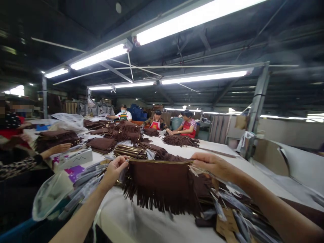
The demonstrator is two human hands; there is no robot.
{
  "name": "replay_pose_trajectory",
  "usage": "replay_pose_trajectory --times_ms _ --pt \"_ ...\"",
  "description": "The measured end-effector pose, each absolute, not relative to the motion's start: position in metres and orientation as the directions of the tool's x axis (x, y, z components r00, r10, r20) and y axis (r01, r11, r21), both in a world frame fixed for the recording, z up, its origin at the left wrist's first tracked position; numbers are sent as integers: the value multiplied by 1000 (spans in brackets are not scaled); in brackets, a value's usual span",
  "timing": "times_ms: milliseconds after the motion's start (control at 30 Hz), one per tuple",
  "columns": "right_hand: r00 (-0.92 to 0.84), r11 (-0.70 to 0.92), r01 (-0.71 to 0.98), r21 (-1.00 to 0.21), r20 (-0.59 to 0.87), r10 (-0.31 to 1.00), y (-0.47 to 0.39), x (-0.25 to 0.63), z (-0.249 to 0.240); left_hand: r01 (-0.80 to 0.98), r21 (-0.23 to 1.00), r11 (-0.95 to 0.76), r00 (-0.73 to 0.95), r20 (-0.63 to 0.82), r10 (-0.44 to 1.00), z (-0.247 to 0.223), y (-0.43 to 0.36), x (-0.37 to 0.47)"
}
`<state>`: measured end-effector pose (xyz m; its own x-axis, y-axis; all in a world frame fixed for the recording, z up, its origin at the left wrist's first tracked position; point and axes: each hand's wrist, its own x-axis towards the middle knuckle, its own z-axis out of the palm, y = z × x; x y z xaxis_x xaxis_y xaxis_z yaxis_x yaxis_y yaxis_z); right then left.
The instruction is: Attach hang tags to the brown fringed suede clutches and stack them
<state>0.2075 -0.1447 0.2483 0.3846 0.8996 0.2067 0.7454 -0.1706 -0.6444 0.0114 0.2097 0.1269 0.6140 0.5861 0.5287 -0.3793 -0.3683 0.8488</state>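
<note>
A dark brown fringed bag (159,180) hangs stretched between my two hands above the table, its fringe dangling from the sides and lower edge. My left hand (117,170) pinches the bag's upper left corner. At the upper right corner, my right hand (209,163) is closed on the same top edge, where a gold-coloured strip runs across. Pale strings (195,171) dangle near my right fingers. Behind the bag lies a pile of brown pieces with gold edges (130,152).
The white table (215,147) carries several stacks of brown fringed pieces (126,131). Plastic-wrapped items (83,184) and a white box (77,159) are at left. Brown tags (226,222) lie at lower right. A co-worker's arm (57,150) reaches in from the left; several people work across the table.
</note>
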Motion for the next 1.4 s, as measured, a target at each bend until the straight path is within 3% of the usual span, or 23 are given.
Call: replay_pose_trajectory --times_ms 100,267,433,567,667,767,900,1000,1100,1300,1400 --pt "399 -233 707 -667 104 911 -171 195 196 -317 800 -509 675 567 471 105 199 13" --pt "410 -329 596 -733 -74 909 -195 175 102 -99 694 -713 814 468 343 35 179 3" --pt "394 -366 402 -839 -203 897 -193 164 72 80 517 -852 833 435 342 8 176 -6" --pt "350 -338 635 -694 -132 927 -197 153 65 255 274 -927 788 497 364 4 160 -10" --pt "345 -316 776 -546 -52 937 -204 145 59 318 194 -928 725 581 370 3 122 -17" --pt "360 -349 747 -566 -97 928 -209 142 59 116 242 -963 771 590 241 2 61 -21" --pt "354 -425 707 -565 -237 904 -208 142 68 -212 437 -874 900 435 -1 -9 -21 -12" --pt "402 -452 779 -433 -208 892 -206 142 69 -233 561 -794 929 371 -10 -26 -55 2" --pt "416 -451 826 -338 -175 892 -210 141 57 -207 589 -781 926 376 38 -40 -61 9" --pt "378 -419 700 -578 -197 904 -220 154 33 -256 573 -779 924 382 -22 -54 -53 13" --pt "373 -434 673 -599 -232 898 -216 161 42 -259 602 -756 930 368 -25 -57 -52 16"
